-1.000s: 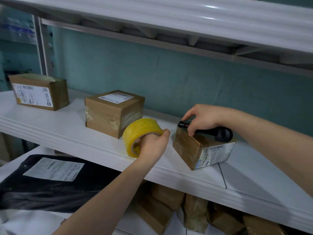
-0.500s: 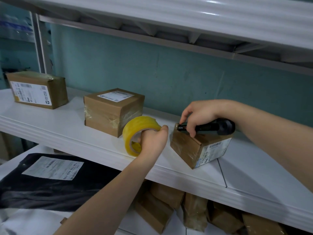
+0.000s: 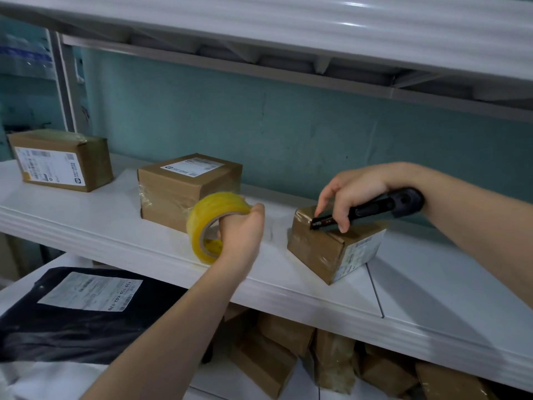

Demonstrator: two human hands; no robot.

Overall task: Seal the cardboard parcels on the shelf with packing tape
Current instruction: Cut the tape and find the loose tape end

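Note:
A small cardboard parcel (image 3: 320,249) with a white label on its right side sits on the white shelf (image 3: 115,226). My right hand (image 3: 350,192) grips a black utility knife (image 3: 383,209); its tip rests on the parcel's top left corner, and my index finger touches the top there. My left hand (image 3: 240,232) holds a roll of yellow packing tape (image 3: 212,215) with fingers through its core, left of the parcel. A clear strip of tape stretches from the roll towards the parcel. Two more parcels stand further left: a middle one (image 3: 184,189) and a far one (image 3: 62,160).
An upper shelf (image 3: 288,30) overhangs the work area, with a teal wall behind. A black mailer bag (image 3: 72,321) with a white label lies on a lower surface at the left. Several cardboard parcels (image 3: 288,359) are piled under the shelf.
My left hand has pulled the tape roll further left from the small parcel. My right hand has tilted the knife down, so its tip now meets the parcel's top corner.

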